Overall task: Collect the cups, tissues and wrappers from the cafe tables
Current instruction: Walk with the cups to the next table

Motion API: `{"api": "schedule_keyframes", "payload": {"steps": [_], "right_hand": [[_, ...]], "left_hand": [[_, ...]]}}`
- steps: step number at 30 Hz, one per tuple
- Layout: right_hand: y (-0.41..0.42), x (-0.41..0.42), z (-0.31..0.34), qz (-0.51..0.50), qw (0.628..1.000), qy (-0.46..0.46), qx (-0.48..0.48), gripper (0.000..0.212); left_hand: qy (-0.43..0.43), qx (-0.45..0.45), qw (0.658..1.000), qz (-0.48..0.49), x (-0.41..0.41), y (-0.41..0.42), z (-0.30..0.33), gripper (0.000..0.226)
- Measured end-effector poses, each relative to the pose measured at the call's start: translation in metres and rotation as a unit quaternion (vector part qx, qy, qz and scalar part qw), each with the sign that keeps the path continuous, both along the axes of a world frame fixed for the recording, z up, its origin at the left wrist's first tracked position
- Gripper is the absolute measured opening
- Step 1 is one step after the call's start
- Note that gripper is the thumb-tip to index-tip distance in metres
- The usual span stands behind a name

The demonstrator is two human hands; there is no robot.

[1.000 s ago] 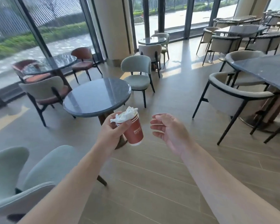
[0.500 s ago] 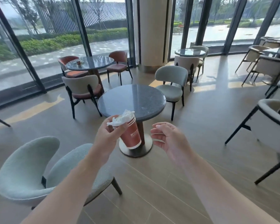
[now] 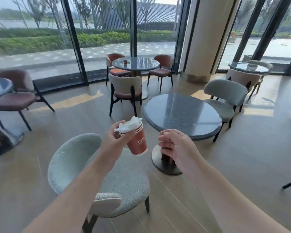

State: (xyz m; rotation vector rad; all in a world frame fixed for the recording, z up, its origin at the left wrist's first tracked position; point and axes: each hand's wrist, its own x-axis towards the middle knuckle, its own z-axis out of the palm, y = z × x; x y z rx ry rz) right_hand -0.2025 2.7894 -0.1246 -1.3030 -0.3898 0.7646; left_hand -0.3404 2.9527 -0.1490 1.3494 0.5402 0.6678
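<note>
Cup [image 3: 137,140] and tissue [image 3: 128,124] are clasped in the left hand [image 3: 117,140], the right hand [image 3: 178,148] empty and half curled; beyond the nearest surface [image 3: 183,115], another cup [image 3: 125,61] is left.

left hand [image 3: 118,142] gripping tissue-stuffed red cup [image 3: 136,140]; right hand [image 3: 176,148] empty, curled

Pale green upholstered chair [image 3: 124,182] in foreground; a matching chair [image 3: 225,98] beyond the near table. 2 rust-red chairs [image 3: 163,64] by the glass wall [image 3: 40,39]. 1 cream column [image 3: 203,36]; wood-tone floor [image 3: 242,157].
</note>
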Motion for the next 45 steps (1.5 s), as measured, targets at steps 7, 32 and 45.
{"api": "schedule_keyframes", "payload": {"steps": [7, 32, 45], "right_hand": [[0.085, -0.034, -0.012, 0.105, 0.994, -0.011, -0.014, 0.013], [0.324, -0.131, -0.03, 0.447, 0.892, 0.07, 0.001, 0.014], [0.414, -0.265, -0.033, 0.536, 0.844, 0.034, -0.003, 0.017]], "left_hand": [[-0.011, -0.026, 0.996, 0.082, -0.058, 0.056, -0.017, 0.097], [0.083, 0.019, 0.893, 0.442, -0.196, 0.152, -0.011, 0.089], [0.072, -0.018, 0.842, 0.534, -0.327, 0.197, -0.028, 0.08]]}}
